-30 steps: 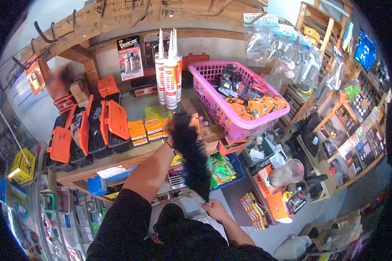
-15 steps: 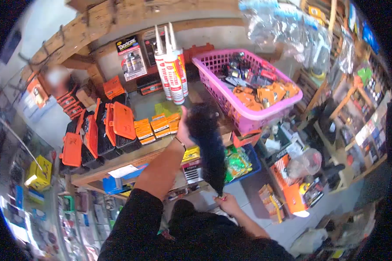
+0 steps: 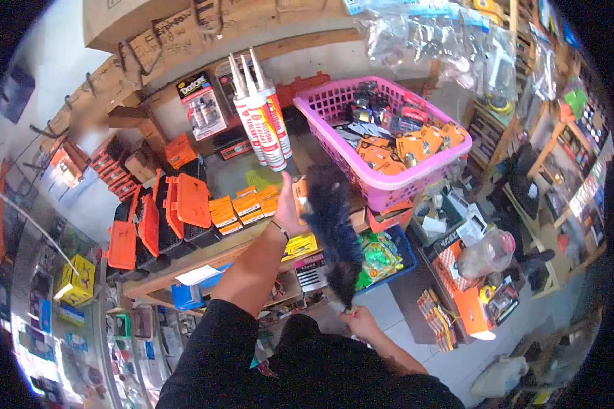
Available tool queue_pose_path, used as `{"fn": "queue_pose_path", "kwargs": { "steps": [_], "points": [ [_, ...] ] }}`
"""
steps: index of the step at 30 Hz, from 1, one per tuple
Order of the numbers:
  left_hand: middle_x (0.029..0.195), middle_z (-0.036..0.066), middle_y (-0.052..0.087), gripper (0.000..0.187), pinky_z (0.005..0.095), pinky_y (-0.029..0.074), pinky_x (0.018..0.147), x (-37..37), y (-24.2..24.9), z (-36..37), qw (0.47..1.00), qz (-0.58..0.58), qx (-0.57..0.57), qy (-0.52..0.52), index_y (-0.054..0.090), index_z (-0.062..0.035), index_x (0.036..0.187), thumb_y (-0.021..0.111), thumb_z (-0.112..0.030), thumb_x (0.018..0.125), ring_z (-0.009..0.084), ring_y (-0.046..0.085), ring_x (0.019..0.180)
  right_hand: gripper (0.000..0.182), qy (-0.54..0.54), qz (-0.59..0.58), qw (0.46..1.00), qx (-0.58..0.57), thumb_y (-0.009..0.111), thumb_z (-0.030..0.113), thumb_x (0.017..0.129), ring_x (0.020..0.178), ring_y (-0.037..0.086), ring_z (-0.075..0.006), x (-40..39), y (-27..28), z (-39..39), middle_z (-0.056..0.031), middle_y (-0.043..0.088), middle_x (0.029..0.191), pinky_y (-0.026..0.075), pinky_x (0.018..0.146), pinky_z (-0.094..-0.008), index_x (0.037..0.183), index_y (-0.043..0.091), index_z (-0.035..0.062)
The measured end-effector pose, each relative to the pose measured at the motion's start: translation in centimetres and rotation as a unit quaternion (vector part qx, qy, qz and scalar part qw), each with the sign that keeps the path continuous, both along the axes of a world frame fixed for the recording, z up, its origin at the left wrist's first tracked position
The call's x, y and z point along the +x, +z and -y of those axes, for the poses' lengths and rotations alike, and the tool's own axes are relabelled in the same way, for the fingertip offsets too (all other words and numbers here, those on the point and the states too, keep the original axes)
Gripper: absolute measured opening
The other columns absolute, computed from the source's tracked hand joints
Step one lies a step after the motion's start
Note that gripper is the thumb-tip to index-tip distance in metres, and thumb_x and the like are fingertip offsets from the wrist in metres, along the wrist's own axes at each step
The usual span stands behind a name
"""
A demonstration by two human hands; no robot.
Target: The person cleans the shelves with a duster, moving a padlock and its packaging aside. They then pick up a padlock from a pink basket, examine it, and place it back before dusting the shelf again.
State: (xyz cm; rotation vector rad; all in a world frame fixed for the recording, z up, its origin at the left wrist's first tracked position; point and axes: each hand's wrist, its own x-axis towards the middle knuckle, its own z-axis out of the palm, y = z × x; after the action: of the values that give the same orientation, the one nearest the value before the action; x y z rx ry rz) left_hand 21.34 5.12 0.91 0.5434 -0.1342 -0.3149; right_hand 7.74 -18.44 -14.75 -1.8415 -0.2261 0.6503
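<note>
"Why the low grip on the black duster?"

"Likely for reach: my right hand, at five o'clock, is closed round its thin end, leaving the fluffy head angled toward eleven, beside the tabletop."

"And the left?"

"My left hand is raised near centre, between the duster and small yellow-orange boxes at nine o'clock, perhaps shielding them. Its grip, I cannot tell. That arm reaches forward; the right forearm slants in from five."
</note>
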Motion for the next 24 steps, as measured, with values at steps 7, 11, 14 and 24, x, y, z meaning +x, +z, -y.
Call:
{"fn": "queue_pose_path", "kwargs": {
  "steps": [7, 11, 14, 24],
  "points": [
    [0.12, 0.013, 0.047, 0.083, 0.0503, 0.035, 0.093, 0.3, -0.1, 0.1, 1.0, -0.002, 0.003, 0.03, 0.043, -0.0106, 0.12, 0.03, -0.075, 0.069, 0.0332, 0.043, 0.112, 0.029, 0.021, -0.05, 0.997, 0.048, 0.061, 0.029, 0.077, 0.044, 0.045, -0.0089, 0.1, 1.7, -0.5, -0.0004, 0.049, 0.05, 0.036, 0.041, -0.0283, 0.067, 0.057, 0.0031],
    [0.117, 0.017, 0.048, 0.089, 0.0572, 0.038, 0.085, 0.3, -1.4, -0.9, 0.997, -0.005, 0.07, -0.022, 0.04, -0.0133, 0.123, 0.031, -0.079, 0.065, 0.035, 0.049, 0.103, 0.028, 0.088, 0.1, 0.991, 0.0, 0.062, 0.029, 0.077, 0.048, 0.046, -0.0083, 0.1, -6.2, -0.4, -0.0007, 0.052, 0.055, 0.036, 0.044, -0.0274, 0.071, 0.057, 0.0027],
    [0.118, 0.017, 0.047, 0.091, 0.0585, 0.034, 0.089, 0.6, -1.2, 0.2, 0.997, -0.036, 0.039, 0.058, 0.04, -0.0133, 0.124, 0.029, -0.08, 0.064, 0.0357, 0.045, 0.109, 0.029, -0.013, -0.066, 0.993, 0.095, 0.063, 0.03, 0.077, 0.052, 0.048, -0.0099, 0.0, -1.6, -0.1, -0.0022, 0.054, 0.058, 0.038, 0.048, -0.0297, 0.072, 0.058, 0.001],
    [0.121, 0.012, 0.047, 0.09, 0.0607, 0.032, 0.088, 1.2, -1.4, 0.0, 0.991, -0.069, 0.073, 0.088, 0.039, -0.015, 0.126, 0.03, -0.08, 0.065, 0.0385, 0.045, 0.108, 0.039, -0.017, 0.016, 1.0, 0.001, 0.067, 0.036, 0.071, 0.051, 0.049, -0.014, 0.3, -5.0, -1.3, -0.0085, 0.056, 0.059, 0.04, 0.049, -0.033, 0.075, 0.06, -0.0019]
  ]
}}
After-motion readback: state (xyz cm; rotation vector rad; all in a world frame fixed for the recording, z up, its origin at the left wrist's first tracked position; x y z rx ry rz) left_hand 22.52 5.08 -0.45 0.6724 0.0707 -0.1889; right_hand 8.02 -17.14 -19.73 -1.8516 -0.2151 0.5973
